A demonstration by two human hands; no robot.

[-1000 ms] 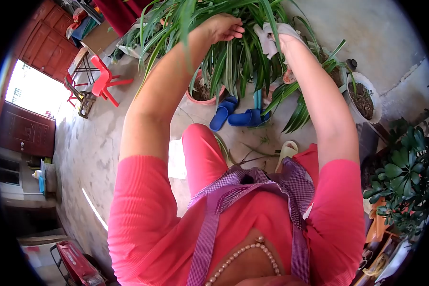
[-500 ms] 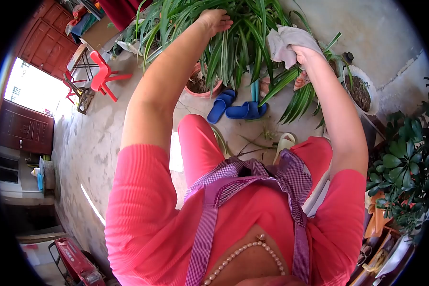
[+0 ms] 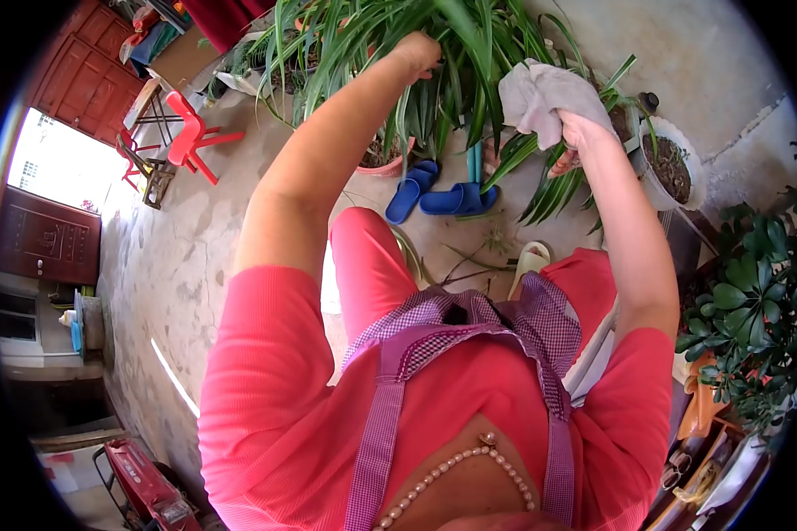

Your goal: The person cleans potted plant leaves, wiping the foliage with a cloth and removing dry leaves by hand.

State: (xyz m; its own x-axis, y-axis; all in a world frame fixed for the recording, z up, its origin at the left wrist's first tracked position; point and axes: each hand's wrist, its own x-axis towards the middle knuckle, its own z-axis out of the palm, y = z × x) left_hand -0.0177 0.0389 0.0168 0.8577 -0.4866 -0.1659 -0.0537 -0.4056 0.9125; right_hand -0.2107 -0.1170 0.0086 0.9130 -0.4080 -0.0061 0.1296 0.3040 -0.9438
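Note:
My left hand (image 3: 419, 56) is among the long green-and-white striped leaves of a potted plant (image 3: 456, 75), its fingers curled closed; leaves and the hand's own back hide what is in them. In my right hand (image 3: 584, 134) is a grey cloth (image 3: 545, 96), bunched up and draped over the fingers at the plant's right side. Some striped leaves hang below this hand, and a few of its fingertips show under the cloth. The plant's pinkish pot (image 3: 383, 168) is partly covered by leaves and my left forearm.
Blue slippers (image 3: 456, 201) lie on the concrete floor below the plant. A white pot of soil (image 3: 670, 168) stands at the right, above a broad-leaved plant (image 3: 748, 288). Red chairs (image 3: 190, 133) stand at the left. A red-topped cart (image 3: 146, 482) is at lower left.
My left hand has moved slightly right and down, and its fingers have curled from a straighter pose. My right hand has shifted a little down and right with the cloth.

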